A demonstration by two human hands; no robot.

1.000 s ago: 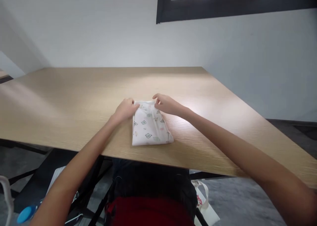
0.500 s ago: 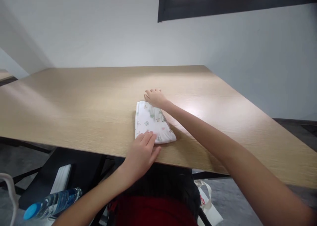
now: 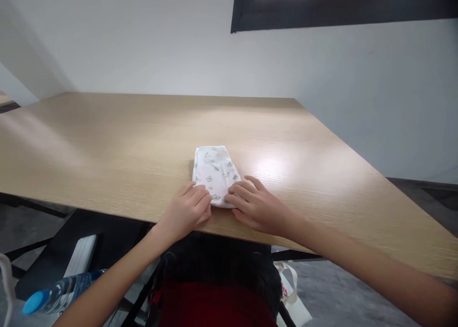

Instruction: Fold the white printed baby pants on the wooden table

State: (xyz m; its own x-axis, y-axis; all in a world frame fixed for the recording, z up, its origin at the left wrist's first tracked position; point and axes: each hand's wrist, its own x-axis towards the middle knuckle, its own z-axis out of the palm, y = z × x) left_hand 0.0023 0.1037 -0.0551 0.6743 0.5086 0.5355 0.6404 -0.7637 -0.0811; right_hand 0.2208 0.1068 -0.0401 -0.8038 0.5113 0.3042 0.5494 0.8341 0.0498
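Observation:
A folded white cloth (image 3: 214,174) with a small green and pink print lies flat on the light oak-look table (image 3: 107,145), close to its near edge. My left hand (image 3: 186,210) grips the near left corner of the cloth, fingers across the fold. From the other side, my right hand (image 3: 255,207) presses on the near right corner. The two hands nearly meet and hide the cloth's near end. My thumbs are hidden.
Below the table's near edge stand a water bottle (image 3: 60,289) with a blue cap, a dark bag (image 3: 214,265) with a red part, and a white tote bag (image 3: 291,293). A black-framed window (image 3: 322,2) is set in the grey wall behind the table.
My right hand has moved from the far end of the cloth to its near right corner, beside my left hand. The cloth now looks narrower and neater.

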